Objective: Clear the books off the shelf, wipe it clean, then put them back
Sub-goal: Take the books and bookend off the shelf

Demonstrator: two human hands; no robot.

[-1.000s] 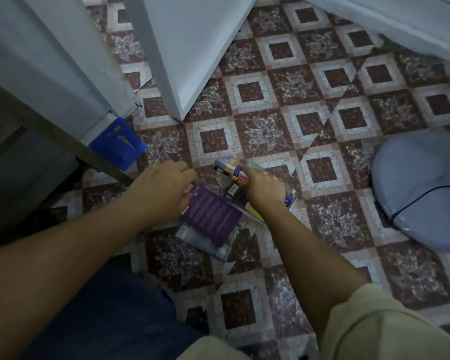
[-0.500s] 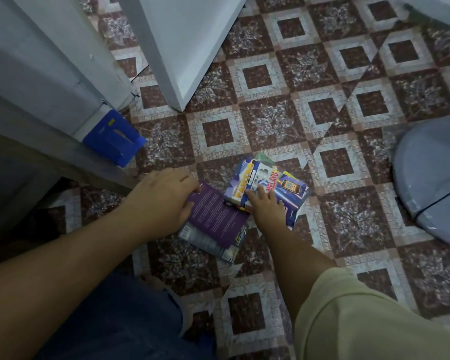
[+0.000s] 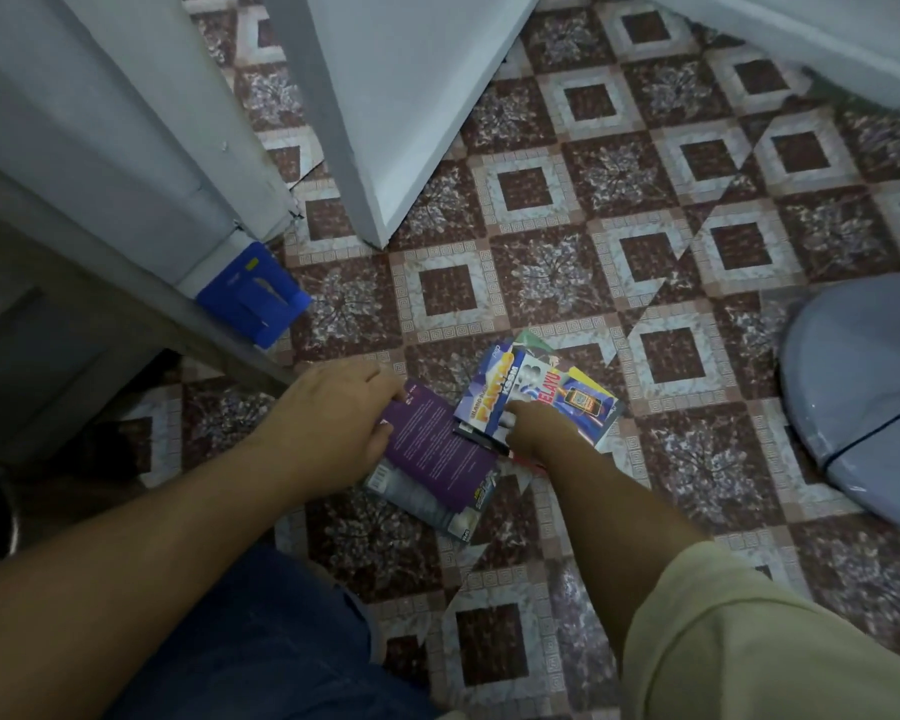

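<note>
head view, looking down at a patterned tile floor (image 3: pixel 619 262). a small heap of books lies on the floor between the two forearms. the left hand (image 3: pixel 333 413) holds the purple book (image 3: pixel 437 449) at its far left corner, the fingers (image 3: pixel 385 379) curled over the top edge and the thumb laid on the cover. the purple book lies flat on a grey book (image 3: pixel 427 506), whose near edge shows below it. the right hand (image 3: pixel 533 431) rests on the near edge of the colourful book (image 3: pixel 536 392), which lies tilted just beside the purple book and overlaps its right corner; one fingertip touches the cover, but whether the other fingers pinch the edge or only press cannot be told. further thin books show beneath the colourful book. a blue packet (image 3: pixel 253 293) lies at the foot of a pale cabinet side (image 3: pixel 126 122) at left; a white panel (image 3: pixel 406 96) stands behind. a grey-blue round object (image 3: pixel 863 397) lies on the floor at right, well apart from the books.
</note>
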